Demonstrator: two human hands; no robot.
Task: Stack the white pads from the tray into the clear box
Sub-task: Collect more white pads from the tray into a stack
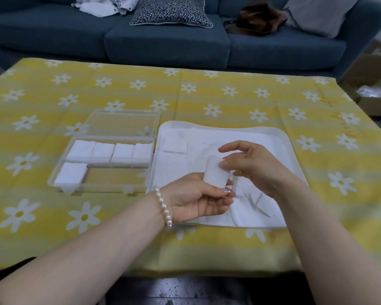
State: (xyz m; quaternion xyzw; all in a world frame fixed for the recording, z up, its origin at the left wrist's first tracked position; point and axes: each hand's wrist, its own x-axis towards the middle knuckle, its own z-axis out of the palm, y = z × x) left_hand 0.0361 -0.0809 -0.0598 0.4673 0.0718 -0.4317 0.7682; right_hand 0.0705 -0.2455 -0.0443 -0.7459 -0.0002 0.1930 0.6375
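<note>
Both hands up over the tray: left hand palm-up, pinching a small stack of pads, right hand fingers touching its top edge, loosely curled

Both forearms reach forward from the bottom edge and converge toward the middle, bare to the elbow. The left hand is turned palm up, its fingers curled inward with the thumb laid across them, pinching the lower end of a small stack of white pads. A pearl bracelet circles the left wrist. The right hand sits just above and beside it, back of the hand up, wrist bent, 1 fingertip touching the stack's upper end while the index finger extends loosely above.
</note>
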